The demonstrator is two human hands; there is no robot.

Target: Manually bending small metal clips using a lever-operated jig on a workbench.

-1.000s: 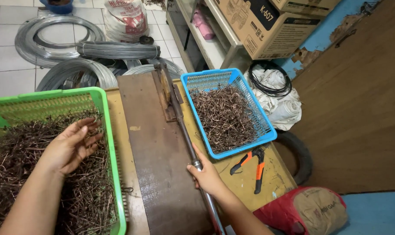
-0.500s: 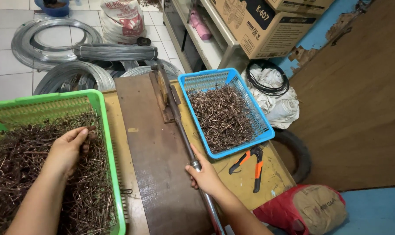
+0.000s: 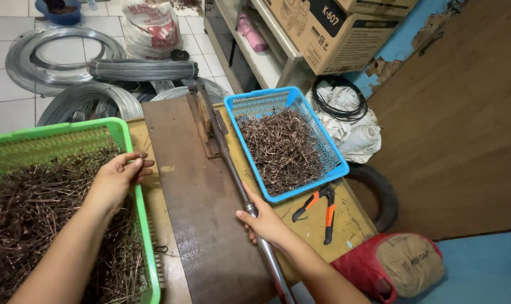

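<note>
My left hand [image 3: 117, 177] is over the right rim of the green basket [image 3: 132, 186], pinching a thin piece of brown wire between its fingertips. That basket is heaped with straight rusty wire pieces [image 3: 30, 214]. My right hand [image 3: 264, 219] grips the long metal lever handle [image 3: 233, 169] of a cutter fixed on a dark brown board [image 3: 193, 214]. The lever's pivot and blade [image 3: 202, 115] stand at the far end of the board. To the right, a blue basket [image 3: 329, 152] holds a pile of bent wire hooks [image 3: 281, 149].
Orange-and-black pliers [image 3: 320, 205] lie on the yellow tabletop by the blue basket. Coils of grey wire [image 3: 69, 73] lie on the tiled floor beyond. A tyre [image 3: 379, 194], a red-and-tan bag [image 3: 396, 264], white cloth with black cable [image 3: 345, 110], shelves and cardboard boxes [image 3: 334, 28] stand to the right.
My left hand has lifted out of the wire heap and moved right to the basket's rim, now pinching one wire piece. My right hand has stayed on the lever.
</note>
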